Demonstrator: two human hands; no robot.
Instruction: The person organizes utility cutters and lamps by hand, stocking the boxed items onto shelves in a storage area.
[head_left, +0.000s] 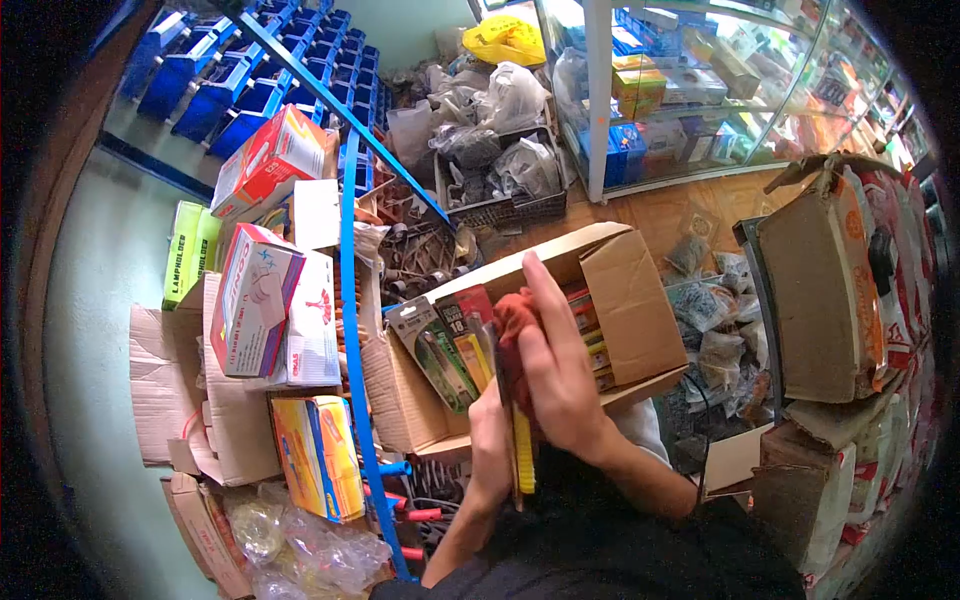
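My left hand [487,440] is closed on a thin flat pack [523,455] held almost edge-on, with a ribbed yellow part along it. Bunched under the fingers of my right hand [565,395] is a red cloth [515,315], pressed against the face of the pack. Some of my right fingers stretch upward; the front of the pack is hidden. Both hands are above an open cardboard box [635,310]. Inside it lie a carded tool pack [437,350] with a dark and green backing, and several other packs in red and yellow.
A blue metal post [352,300] rises just left of the box. Beyond it are stacked product boxes [257,300] and plastic bags [300,535]. A glass display case [720,90] stands behind, a crate of bagged parts [510,210] at the back, and cartons [815,290] on the right.
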